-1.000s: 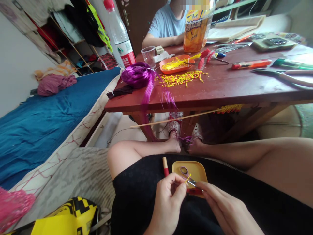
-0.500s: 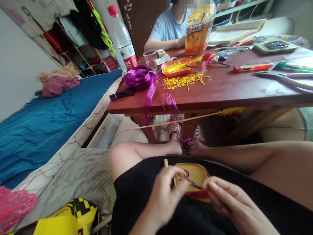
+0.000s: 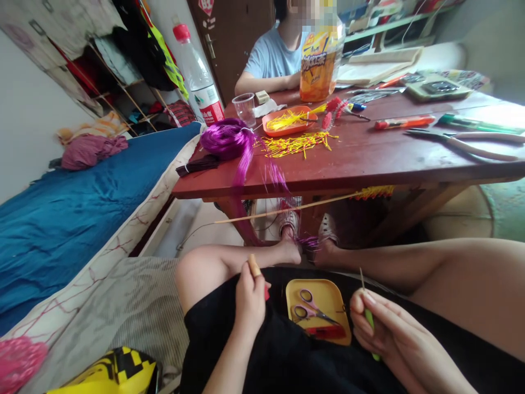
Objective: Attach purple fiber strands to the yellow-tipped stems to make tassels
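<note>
My left hand [image 3: 249, 300] is closed round a short wooden stick with a red wrapped part [image 3: 257, 272], held upright over my lap. My right hand [image 3: 381, 334] is closed on a thin green tool with a needle-like tip [image 3: 368, 314] pointing up. Between my hands a small yellow tray [image 3: 333, 298] rests on my black skirt; in it lie pink-handled scissors [image 3: 311, 307] and a red piece [image 3: 326, 331]. Neither hand touches the tray.
A red-brown table [image 3: 369, 158] stands ahead with a purple thread bundle [image 3: 226, 138], yellow strands [image 3: 297, 143], an orange dish [image 3: 287, 120], a plastic cup [image 3: 244, 106], bottles and pliers [image 3: 463, 141]. A long stick [image 3: 287, 208] juts under its edge. Another person [image 3: 274, 54] sits opposite. A blue-covered bed [image 3: 74, 213] lies left.
My hands have parted: the left drew the stick to the left, the right pulled away right with the green tool. The scissors now lie uncovered in the tray.
</note>
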Available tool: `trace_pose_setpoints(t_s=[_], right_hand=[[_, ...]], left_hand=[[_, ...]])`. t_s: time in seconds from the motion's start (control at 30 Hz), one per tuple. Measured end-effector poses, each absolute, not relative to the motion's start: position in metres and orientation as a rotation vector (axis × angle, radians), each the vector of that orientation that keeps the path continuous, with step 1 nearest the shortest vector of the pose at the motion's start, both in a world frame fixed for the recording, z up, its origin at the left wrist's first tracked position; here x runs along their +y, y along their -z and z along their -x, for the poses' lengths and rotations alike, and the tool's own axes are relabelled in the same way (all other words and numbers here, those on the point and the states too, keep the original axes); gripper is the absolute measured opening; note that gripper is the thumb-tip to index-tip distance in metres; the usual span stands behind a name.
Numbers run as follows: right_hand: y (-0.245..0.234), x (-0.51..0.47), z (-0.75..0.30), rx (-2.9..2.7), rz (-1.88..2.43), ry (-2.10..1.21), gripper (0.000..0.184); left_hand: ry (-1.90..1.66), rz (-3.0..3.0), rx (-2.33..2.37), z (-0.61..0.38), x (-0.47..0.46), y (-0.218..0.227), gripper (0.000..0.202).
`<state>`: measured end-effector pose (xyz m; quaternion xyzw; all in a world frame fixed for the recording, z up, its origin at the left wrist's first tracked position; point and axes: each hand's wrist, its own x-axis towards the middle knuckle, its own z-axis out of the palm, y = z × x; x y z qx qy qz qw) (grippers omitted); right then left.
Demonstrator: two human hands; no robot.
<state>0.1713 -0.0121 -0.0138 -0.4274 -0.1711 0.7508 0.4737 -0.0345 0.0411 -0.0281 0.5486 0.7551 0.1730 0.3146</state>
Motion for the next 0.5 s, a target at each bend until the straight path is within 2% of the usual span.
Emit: trace_pose_setpoints(t_s=[0.1, 0.2, 0.37, 0.5], right_hand=[[0.009, -0.011, -0.168, -0.452, 1.039, -1.874, 0.033], [0.001, -0.010, -0.165, -0.511, 1.072, -1.876, 0.036], [-0.004, -0.015, -0.171, -0.568, 1.132, -1.833, 0.037], [-0.001, -0.025, -0.178, -0.857, 1.188, -1.654, 0.037]], left_hand=[[-0.828, -1.331, 1.662, 0.034, 0.028, -0.020, 0.036], [-0.567, -1.497, 1.317, 0.018, 0.016, -0.049, 0.028], [-0.192, -1.550, 1.072, -0.002, 0.001, -0.043, 0.020], [-0.439, -1.085, 1.033, -0.004, -0.008, -0.022, 0.031]])
